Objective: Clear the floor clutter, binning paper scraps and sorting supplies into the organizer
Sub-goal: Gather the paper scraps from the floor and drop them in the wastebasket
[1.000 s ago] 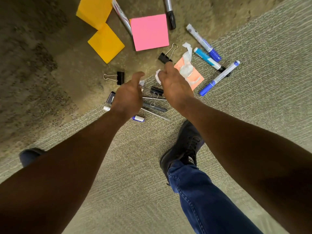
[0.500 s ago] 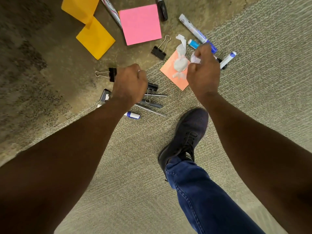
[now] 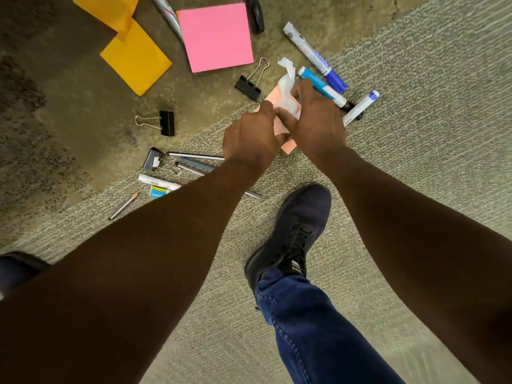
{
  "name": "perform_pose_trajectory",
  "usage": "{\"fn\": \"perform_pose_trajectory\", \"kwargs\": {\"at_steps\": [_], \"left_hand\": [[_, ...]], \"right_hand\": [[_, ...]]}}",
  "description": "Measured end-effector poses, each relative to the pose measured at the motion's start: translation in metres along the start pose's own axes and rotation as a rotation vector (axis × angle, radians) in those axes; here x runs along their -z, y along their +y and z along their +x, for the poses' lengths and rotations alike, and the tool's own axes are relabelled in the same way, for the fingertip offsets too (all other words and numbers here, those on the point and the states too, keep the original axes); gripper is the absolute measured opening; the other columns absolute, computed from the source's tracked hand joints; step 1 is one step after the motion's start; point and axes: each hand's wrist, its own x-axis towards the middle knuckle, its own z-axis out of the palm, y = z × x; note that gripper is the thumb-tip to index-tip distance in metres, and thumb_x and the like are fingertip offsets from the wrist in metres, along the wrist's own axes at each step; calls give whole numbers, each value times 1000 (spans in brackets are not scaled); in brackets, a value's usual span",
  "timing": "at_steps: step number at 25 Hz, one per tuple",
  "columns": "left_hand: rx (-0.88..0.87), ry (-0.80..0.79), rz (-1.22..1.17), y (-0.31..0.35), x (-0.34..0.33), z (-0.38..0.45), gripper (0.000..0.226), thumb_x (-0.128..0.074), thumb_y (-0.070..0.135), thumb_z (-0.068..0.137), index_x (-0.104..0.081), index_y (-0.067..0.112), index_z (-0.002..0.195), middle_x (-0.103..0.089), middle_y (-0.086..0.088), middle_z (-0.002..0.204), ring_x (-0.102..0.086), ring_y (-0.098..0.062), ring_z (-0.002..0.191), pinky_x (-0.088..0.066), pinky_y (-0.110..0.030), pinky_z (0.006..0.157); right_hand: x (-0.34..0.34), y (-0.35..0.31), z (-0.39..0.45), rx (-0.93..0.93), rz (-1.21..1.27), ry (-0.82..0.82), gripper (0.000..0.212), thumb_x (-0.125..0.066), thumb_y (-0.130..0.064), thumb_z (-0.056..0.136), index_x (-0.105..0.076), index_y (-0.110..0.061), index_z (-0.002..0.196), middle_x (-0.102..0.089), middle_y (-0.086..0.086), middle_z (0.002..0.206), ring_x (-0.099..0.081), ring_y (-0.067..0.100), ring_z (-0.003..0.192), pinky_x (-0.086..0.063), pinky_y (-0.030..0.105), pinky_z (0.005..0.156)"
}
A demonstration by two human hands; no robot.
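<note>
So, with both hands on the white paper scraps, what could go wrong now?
The hands, left and right, work right above the peach note, so it may get binned with the crumpled scraps. The black shoe stands near a pencil and could roll it.

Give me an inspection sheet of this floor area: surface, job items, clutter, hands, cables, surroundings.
Surface: carpet, darker stained patch at upper left.
Job's things: white paper scrap over a peach sticky note; blue markers; binder clips; pencil.
Clutter: pink pad, orange notes.
Hands: left hand and right hand meet at the scrap; fingers hidden, grip unclear.
Cables: nothing seen.
Surroundings: black shoe; no bin or organizer in view.
</note>
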Motion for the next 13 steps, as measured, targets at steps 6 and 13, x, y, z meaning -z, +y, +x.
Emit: {"fn": "perform_pose_trajectory", "kwargs": {"at_steps": [6,13], "left_hand": [[-9,-69,-3,5,-7,-2,28,-48,33,96,-54,11,111,-67,-18,100,-63,-39,92,-48,-43,74],[139,3,-405,-16,27,-43,15,-52,13,85,-39,12,91,-55,-8,74,-52,-29,66,-33,-31,55]], "right_hand": [[10,2,6,3,123,4,24,-49,-24,97,-52,-4,109,-64,13,99,-60,30,98,-40,34,80],[24,2,-15,-197,292,-33,31,-47,-23,99,-52,6,107,-62,23,107,-57,32,102,-34,29,79]]}}
